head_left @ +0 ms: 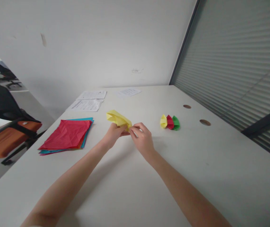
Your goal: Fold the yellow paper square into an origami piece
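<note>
A partly folded sheet of yellow paper [117,119] is held up above the middle of the table, its left end flaring loosely. My left hand [115,133] grips it from below, the fingers closed around its lower side. At the paper's right end, my right hand [142,137] pinches the edge between thumb and fingers. The fingertips of both hands come close together there. Just how the paper is creased under the fingers is hidden.
Left on the white table [135,189] lies a stack of coloured paper sheets [66,134], red on top. Folded yellow, red and green paper pieces [170,122] sit at right. Printed sheets [87,105] lie farther back. Two round holes [205,122] pierce the tabletop; an orange chair [9,138] stands left.
</note>
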